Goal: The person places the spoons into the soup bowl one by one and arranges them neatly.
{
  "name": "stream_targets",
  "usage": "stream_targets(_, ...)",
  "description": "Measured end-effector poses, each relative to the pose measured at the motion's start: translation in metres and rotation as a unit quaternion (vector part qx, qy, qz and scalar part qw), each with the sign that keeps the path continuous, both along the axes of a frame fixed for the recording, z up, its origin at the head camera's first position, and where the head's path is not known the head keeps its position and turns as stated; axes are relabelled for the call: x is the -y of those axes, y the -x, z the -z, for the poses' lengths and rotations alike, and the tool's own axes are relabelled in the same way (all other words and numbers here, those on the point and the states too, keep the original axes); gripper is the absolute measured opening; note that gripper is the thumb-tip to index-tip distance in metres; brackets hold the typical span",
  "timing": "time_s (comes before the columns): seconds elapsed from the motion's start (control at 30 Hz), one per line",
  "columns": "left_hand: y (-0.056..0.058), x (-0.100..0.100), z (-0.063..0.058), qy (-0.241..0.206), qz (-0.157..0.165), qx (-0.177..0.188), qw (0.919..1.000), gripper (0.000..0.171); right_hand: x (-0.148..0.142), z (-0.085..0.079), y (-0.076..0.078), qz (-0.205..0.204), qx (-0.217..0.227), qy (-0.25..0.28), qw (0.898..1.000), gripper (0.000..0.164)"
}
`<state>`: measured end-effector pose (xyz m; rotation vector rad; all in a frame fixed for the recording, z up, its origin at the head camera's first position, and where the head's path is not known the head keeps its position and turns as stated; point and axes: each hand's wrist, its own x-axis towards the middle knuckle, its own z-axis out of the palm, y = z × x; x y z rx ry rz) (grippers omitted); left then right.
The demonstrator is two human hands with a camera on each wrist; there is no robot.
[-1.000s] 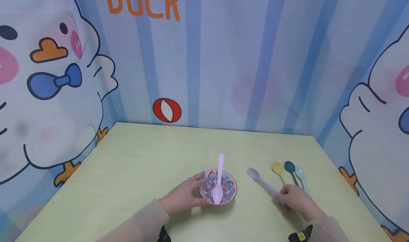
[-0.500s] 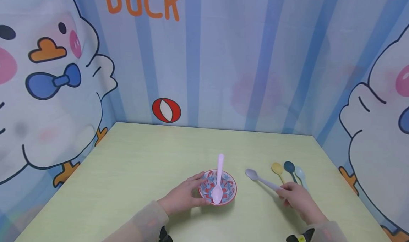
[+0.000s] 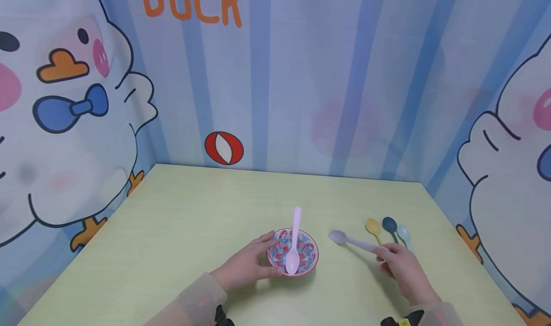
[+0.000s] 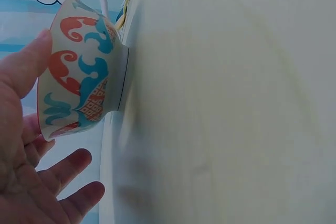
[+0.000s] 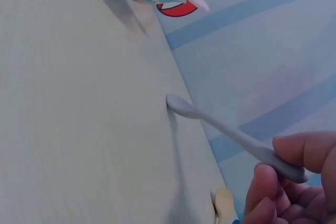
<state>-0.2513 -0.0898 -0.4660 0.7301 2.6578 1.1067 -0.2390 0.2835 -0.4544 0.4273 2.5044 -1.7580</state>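
Observation:
A small bowl [image 3: 307, 264] with a red and blue pattern stands upright on the table. A pink spoon [image 3: 295, 240] leans inside it, handle toward the back. My left hand [image 3: 247, 265] holds the bowl's left side between thumb and fingers; in the left wrist view the other fingers are spread off it. To the right, my right hand [image 3: 403, 269] pinches a pale purple spoon [image 3: 359, 243] by its handle end. That spoon's head points left toward the bowl; the right wrist view shows the handle off the table, but whether the tip touches I cannot tell.
A yellow spoon [image 3: 373, 227], a dark blue spoon [image 3: 389, 224] and a light blue spoon [image 3: 403, 233] lie beyond my right hand, which partly hides them. The pale yellow table [image 3: 215, 201] ends at a printed duck curtain [image 3: 297, 77] behind and at both sides.
The right hand has lifted the pale purple spoon's handle and swung it toward the back; the spoon's head has shifted slightly left. The left hand and bowl stay almost still.

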Motion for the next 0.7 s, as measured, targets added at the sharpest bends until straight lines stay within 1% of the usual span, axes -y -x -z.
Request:
stream_targets(0.27, 0.001, 0.0, 0.004, -0.008, -0.004, 0.001, 1.0, 0.078, 0.007, -0.009, -0.002, 0.045, -0.01, 0.082, 0.996, 0.03)
stream_targets(0.4, 0.0, 0.0, 0.003, -0.008, -0.006, 0.004, 0.9999, 0.079, 0.013, -0.012, -0.002, 0.067, -0.023, 0.103, 0.992, 0.032)
stream_targets(0.57, 0.0, 0.0, 0.004, -0.012, -0.005, 0.002, 0.9999, 0.078, 0.02, -0.014, 0.0, 0.088, -0.05, 0.109, 0.989, 0.036)
stream_targets(0.63, 0.0, 0.0, 0.004, -0.015, -0.004, 0.002, 0.9999, 0.078, 0.023, -0.015, 0.001, 0.091, -0.062, 0.124, 0.986, 0.037)
stream_targets(0.7, 0.001, 0.0, 0.004, -0.015, -0.003, 0.001, 0.9999, 0.078, 0.025, -0.015, 0.003, 0.095, -0.076, 0.149, 0.981, 0.037)
